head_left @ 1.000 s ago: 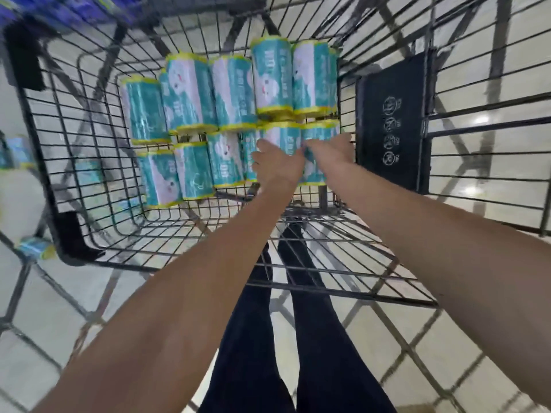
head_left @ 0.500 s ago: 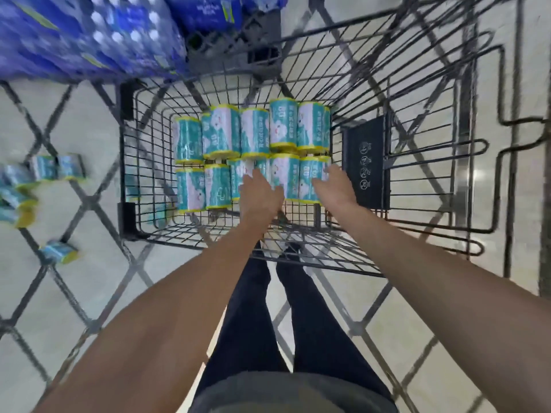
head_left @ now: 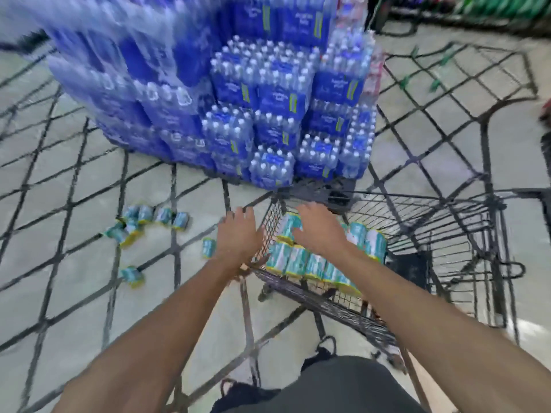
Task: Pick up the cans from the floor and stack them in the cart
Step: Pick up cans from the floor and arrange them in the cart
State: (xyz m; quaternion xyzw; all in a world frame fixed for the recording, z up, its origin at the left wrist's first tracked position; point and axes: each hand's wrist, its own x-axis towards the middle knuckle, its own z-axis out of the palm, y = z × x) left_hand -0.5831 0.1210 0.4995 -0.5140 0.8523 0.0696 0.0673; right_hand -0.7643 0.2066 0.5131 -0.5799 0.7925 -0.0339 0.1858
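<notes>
Several teal cans with yellow rims (head_left: 307, 265) stand stacked in two layers inside the black wire cart (head_left: 441, 222), at its left end. My right hand (head_left: 317, 231) hovers over those cans, fingers spread, holding nothing. My left hand (head_left: 238, 236) is just outside the cart's left wall, also empty with fingers apart. On the tiled floor to the left lie more of the same cans: a loose cluster (head_left: 143, 220), a single can (head_left: 208, 247) close to my left hand, and another can (head_left: 131, 275) nearer to me.
A tall pile of blue shrink-wrapped water bottle packs (head_left: 268, 108) stands right behind the cart and the floor cans. My legs and shoes (head_left: 244, 391) are at the bottom, beside the cart's near corner. The picture is blurred from head motion.
Both hands have pulled back from the stacked cans and let go of them. The view has swung up and left, bringing the floor cans and water packs into sight.
</notes>
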